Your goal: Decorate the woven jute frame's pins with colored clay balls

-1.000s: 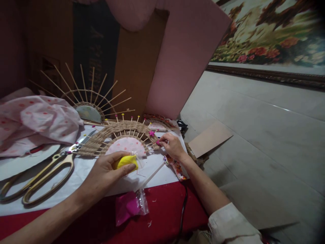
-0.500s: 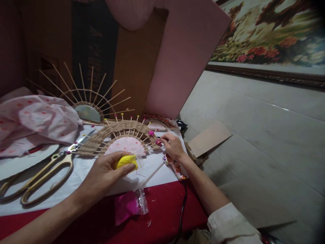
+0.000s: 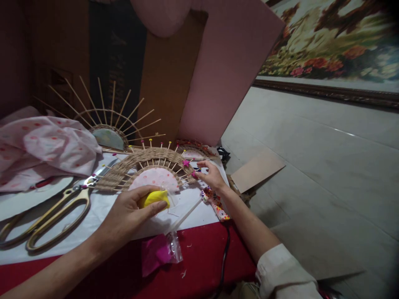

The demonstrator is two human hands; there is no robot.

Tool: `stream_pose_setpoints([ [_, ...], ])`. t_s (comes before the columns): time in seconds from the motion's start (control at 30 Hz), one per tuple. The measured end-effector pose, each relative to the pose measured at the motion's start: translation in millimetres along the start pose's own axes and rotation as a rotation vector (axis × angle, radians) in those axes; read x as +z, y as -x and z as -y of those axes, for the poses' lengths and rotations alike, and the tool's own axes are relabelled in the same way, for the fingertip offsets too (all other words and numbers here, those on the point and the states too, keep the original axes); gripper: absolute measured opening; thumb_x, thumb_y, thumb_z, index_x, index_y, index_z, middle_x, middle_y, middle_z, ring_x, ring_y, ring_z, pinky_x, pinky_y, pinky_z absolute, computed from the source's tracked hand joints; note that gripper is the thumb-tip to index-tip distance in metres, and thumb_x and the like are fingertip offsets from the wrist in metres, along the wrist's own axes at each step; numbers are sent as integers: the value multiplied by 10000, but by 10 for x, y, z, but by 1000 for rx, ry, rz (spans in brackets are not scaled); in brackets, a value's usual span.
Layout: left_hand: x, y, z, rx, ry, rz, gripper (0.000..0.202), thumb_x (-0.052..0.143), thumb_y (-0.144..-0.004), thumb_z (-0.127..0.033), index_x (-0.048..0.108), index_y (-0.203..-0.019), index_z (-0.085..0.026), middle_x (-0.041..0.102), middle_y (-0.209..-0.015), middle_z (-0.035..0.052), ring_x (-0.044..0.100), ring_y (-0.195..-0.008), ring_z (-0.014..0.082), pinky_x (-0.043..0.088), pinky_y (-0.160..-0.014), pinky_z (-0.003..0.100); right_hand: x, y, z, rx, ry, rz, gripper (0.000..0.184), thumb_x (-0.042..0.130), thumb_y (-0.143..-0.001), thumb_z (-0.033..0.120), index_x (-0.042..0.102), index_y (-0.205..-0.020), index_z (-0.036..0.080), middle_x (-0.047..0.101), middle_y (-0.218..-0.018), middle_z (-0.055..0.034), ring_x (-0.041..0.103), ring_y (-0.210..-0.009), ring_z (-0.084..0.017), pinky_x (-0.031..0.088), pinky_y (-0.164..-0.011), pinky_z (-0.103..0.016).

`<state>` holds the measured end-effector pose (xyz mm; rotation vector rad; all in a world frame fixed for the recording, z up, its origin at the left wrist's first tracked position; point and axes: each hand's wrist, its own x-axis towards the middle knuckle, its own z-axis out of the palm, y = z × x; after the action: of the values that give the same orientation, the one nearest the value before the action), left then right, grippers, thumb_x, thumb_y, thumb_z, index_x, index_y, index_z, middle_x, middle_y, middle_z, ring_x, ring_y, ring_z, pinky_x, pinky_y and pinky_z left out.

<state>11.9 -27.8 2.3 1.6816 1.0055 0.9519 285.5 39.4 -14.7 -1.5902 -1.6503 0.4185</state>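
My left hand is closed around a lump of yellow modelling clay in a small clear bag. Just above it lies a woven fan with thin sticks, a pink dotted half-circle and yellow and pink tips on its spokes. Two magenta pieces sit at the fan's right end: a star shape and a smaller flower. Beside the smaller one is my right hand, thumb and index finger apart. The thumb tip is close to that flower; whether it touches, I cannot tell.
Large gold-handled scissors lie at left, near dotted pink cloth. A bag of magenta clay rests on the red cloth. A glue gun with patterned wrapping and a black cord are at right. Another stick fan stands behind.
My right thumb and index finger have parted, and the hand has drawn slightly back from the small flower. My left hand keeps its hold on the yellow clay.
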Motion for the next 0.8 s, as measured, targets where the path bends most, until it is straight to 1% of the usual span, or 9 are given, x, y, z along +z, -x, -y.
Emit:
stream_pose_setpoints([
  [0.13,3,9,-22,-7,8,-3,287,663,-742,-420,695,-930,-206,724,-865,13,629,-768,179,472,-662,240,-36,-7,-17,104,-173,80,410,668,-712,364,567,-1046,150,624,-1088,-108,577,-1039,-223,441,-867,-356],
  [0.23,1,13,-25,-8,0,1,287,659,-748,-424,695,-938,-212,723,-879,14,627,-766,179,469,-659,242,-83,-5,-2,217,-299,166,509,658,-722,398,516,-1136,137,634,-1047,-117,615,-966,-218,474,-815,-348],
  [0.33,-4,16,-10,1,-13,12,295,657,-750,-438,694,-946,-221,722,-880,11,627,-763,177,468,-653,240,-126,-24,11,324,-416,270,597,708,-682,329,468,-1195,139,660,-987,-105,647,-896,-203,499,-779,-335],
  [0.43,-1,19,0,-1,-15,0,299,662,-744,-446,693,-941,-223,722,-867,8,628,-764,176,468,-655,237,-150,-71,-16,395,-506,339,673,734,-657,243,417,-1242,139,674,-960,-100,659,-861,-182,511,-757,-316],
  [0.53,6,18,-5,-14,-13,-20,310,662,-739,-452,695,-935,-215,722,-862,14,630,-765,182,471,-651,242,-148,-115,-68,432,-557,369,717,760,-635,212,409,-1258,148,676,-941,-93,663,-832,-177,517,-719,-305],
  [0.63,5,11,-6,-5,-27,-22,323,664,-734,-458,697,-942,-213,723,-878,18,633,-767,186,475,-654,247,-131,-134,-95,442,-586,370,721,772,-623,188,422,-1252,160,677,-921,-75,663,-800,-168,516,-685,-290],
  [0.8,-9,8,8,1,-41,-17,319,662,-737,-458,697,-943,-217,723,-864,10,635,-764,183,475,-652,239,-107,-131,-55,441,-591,352,700,761,-623,126,435,-1241,153,678,-830,-39,641,-675,-131,491,-601,-247],
])
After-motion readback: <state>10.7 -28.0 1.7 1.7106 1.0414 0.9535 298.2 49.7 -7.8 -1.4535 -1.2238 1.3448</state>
